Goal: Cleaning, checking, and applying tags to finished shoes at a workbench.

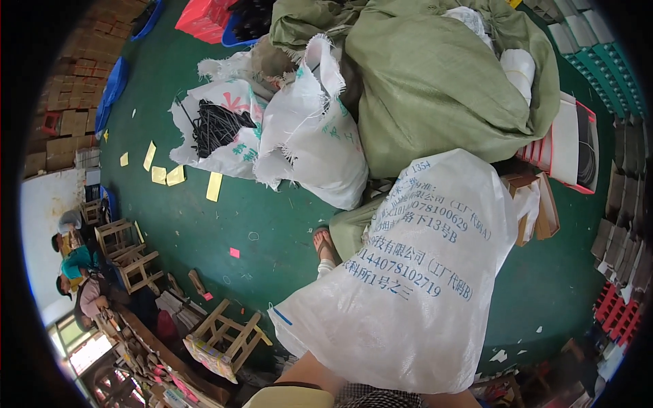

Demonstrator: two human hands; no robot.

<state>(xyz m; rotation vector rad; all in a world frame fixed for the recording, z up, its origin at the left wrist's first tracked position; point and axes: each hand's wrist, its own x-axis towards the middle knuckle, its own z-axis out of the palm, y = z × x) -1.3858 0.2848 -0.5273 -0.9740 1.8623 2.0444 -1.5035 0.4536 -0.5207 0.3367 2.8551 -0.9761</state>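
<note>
Facing the spread white sack point(435, 326), I cannot tell how my hidden hands are, while an open sack point(238, 141) probably keeps black strips point(218, 126) from scattering.

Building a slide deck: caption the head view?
White printed sack in the foreground, bulky green sack beyond, green floor around.

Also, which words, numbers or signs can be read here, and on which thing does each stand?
I locate the print without copying it.
Front sack: blue characters and digits, largely legible.
Open sack: red and green characters, partly folded.
Middle sack: green characters, broken by folds.
Cartons, far left: any print too small.
</note>
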